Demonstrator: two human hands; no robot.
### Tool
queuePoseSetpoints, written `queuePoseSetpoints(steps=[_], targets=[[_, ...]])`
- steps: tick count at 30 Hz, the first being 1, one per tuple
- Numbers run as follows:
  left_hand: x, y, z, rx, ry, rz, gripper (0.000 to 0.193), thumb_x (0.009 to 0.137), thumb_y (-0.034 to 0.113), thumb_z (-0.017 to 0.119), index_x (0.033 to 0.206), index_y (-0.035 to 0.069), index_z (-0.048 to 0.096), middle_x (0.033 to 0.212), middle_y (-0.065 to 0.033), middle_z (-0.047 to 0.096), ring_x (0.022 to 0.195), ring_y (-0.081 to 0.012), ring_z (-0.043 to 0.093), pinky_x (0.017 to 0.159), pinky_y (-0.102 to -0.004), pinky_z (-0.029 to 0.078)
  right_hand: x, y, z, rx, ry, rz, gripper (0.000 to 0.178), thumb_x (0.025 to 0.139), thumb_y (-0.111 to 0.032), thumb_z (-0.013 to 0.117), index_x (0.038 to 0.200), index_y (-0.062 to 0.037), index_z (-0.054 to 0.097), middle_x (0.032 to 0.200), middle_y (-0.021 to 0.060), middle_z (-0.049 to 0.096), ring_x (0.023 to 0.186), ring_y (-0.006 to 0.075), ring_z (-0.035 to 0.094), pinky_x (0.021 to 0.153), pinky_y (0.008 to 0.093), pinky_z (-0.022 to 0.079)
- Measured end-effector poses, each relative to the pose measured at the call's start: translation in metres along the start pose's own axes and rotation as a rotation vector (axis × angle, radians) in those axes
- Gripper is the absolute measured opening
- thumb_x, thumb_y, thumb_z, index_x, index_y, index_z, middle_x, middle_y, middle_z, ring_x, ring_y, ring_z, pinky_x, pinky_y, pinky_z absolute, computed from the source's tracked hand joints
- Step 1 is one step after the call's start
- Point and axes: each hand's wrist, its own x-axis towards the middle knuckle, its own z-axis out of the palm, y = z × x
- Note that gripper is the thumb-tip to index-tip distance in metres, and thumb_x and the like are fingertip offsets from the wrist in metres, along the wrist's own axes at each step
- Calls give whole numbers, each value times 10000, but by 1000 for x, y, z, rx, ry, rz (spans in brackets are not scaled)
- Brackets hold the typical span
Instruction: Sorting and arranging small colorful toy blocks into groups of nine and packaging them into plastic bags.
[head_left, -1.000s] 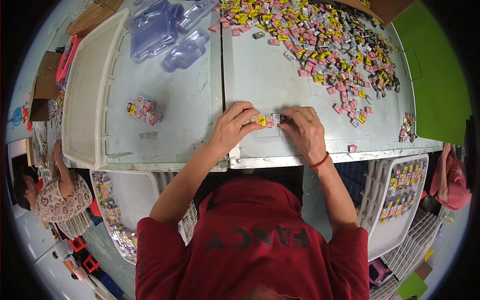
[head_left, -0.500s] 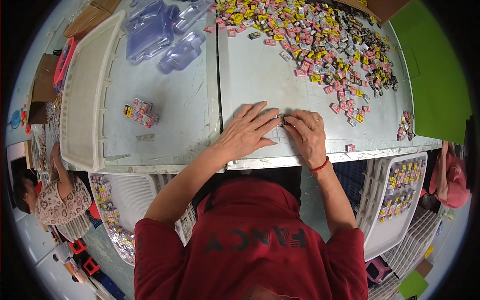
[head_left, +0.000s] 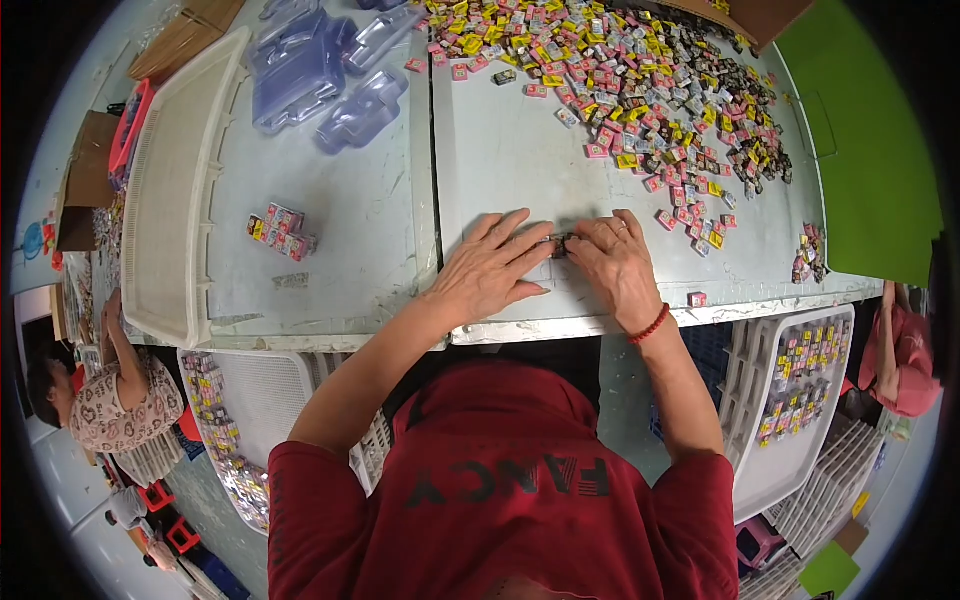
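Close to the table's front edge lies a short row of small dark packets (head_left: 559, 247), partly covered by fingers. My left hand (head_left: 490, 264) rests flat with its fingers spread, its fingertips touching the left end of that row. My right hand (head_left: 614, 256), with a red bead bracelet at the wrist, has its fingers bent and pressed together on a dark packet at the right end. A heap of similar small packets (head_left: 640, 90) in pink, yellow, black and white covers the back right of the table.
A small block of packets (head_left: 283, 232) sits on the left tabletop. Behind it are clear plastic trays (head_left: 295, 75); a long white tray (head_left: 170, 190) stands farther left. One pink packet (head_left: 697, 299) lies near the front edge. Trays of packets (head_left: 795, 400) stand below. Other people sit at both sides.
My right hand has turned slightly, its wrist swinging outward to the right, with its fingers still at the dark packets. My left hand has barely moved.
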Motion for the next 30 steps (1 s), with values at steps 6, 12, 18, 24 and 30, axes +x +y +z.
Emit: queuePoseSetpoints(steps=[6,12,18,24,30], targets=[[-1,3,-2,30,-6,-4,572,770,319,687,1241,38,522,1385,-80,421,1266,-326,368,1000,-452,338,-14,-6,21,190,226,67,193,705,-44,731,882,-60,655,998,65,662,891,233,621,901,413,450],[-2,4,-2,19,-9,-1,561,794,339,670,1245,38,524,1384,-81,437,1279,-307,365,1014,-445,325,-25,-24,29,-9,222,129,221,739,-78,715,947,-33,655,1059,70,652,996,255,583,944,459,405],[-1,3,-4,30,-62,-17,643,779,339,680,1302,36,462,1396,-100,421,1296,-313,349,1036,-442,303,-36,-36,18,-114,5,142,381,793,-164,671,1142,-24,607,1296,86,531,1181,313,455,1039,506,303],[0,1,-16,-295,58,-140,628,835,305,649,1308,-25,400,1377,-137,425,1284,-339,371,1035,-436,325,-26,-24,9,278,209,222,338,774,-133,693,1079,-8,618,1171,132,571,1064,318,499,940,482,378],[39,-74,-33,-192,366,-362,366,836,62,610,1192,33,527,1268,-167,509,1176,-342,487,967,-411,422,54,9,19,193,246,202,211,809,-83,661,1009,-23,633,989,150,606,911,322,581,801,385,475]])
